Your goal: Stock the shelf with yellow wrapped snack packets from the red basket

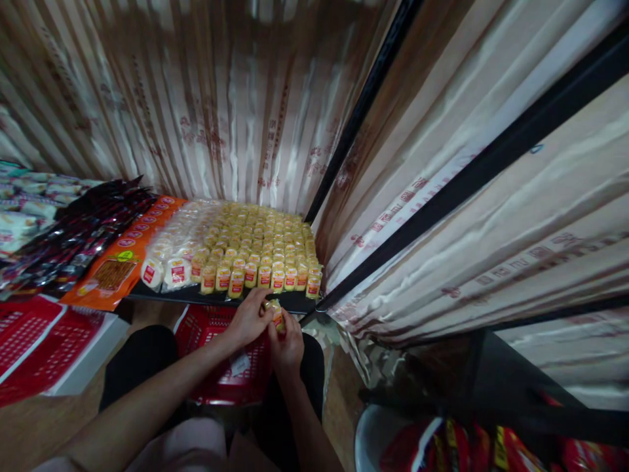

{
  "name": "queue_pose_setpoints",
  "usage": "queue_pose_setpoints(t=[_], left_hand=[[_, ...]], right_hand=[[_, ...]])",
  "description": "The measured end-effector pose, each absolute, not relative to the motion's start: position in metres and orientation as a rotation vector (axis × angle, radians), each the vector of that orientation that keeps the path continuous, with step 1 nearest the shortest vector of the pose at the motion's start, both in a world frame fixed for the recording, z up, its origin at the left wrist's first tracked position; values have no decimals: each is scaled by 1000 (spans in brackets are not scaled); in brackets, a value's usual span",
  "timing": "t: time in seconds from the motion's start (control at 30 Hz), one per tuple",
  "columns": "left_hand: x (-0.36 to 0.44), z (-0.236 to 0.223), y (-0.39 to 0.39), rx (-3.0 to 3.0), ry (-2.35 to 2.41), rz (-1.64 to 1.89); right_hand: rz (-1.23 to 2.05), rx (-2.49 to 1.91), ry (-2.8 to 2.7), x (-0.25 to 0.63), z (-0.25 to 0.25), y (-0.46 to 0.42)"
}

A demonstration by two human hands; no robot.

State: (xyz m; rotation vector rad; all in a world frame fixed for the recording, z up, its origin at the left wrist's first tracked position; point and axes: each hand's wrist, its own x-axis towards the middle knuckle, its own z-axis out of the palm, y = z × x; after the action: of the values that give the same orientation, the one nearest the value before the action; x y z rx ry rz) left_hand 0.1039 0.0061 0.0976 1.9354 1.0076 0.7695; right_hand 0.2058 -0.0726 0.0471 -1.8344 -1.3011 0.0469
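Note:
A small yellow wrapped snack pack [276, 314] with a red label is pinched between my two hands, just in front of the shelf edge. My left hand [251, 318] grips it from the left, with fingers curled over its top. On its right side, the fingers of my right hand [289, 341] are closed on it. Rows of matching yellow snack packs [255, 246] stand upright on the black shelf [295, 301] right behind my hands. Below them, between my knees, a red plastic basket [246, 373] holds a white slip of paper.
Left of the rows lie white round packs [177, 270], an orange snack bag [115, 269] and dark shiny packets [88, 229]. A red basket [44, 341] stands at lower left. Pleated curtains [236, 118] and black frame bars [363, 118] enclose the shelf. Red packets [472, 449] sit at lower right.

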Motion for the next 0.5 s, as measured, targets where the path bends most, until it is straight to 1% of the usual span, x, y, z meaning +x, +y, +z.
queue_pose_setpoints(t=[0.27, 0.5], left_hand=[[127, 101, -1, 1788, 927, 988], [137, 99, -4, 1900, 971, 824]], right_hand=[[115, -1889, -991, 222, 56, -54], [-45, -1926, -887, 235, 56, -36]])
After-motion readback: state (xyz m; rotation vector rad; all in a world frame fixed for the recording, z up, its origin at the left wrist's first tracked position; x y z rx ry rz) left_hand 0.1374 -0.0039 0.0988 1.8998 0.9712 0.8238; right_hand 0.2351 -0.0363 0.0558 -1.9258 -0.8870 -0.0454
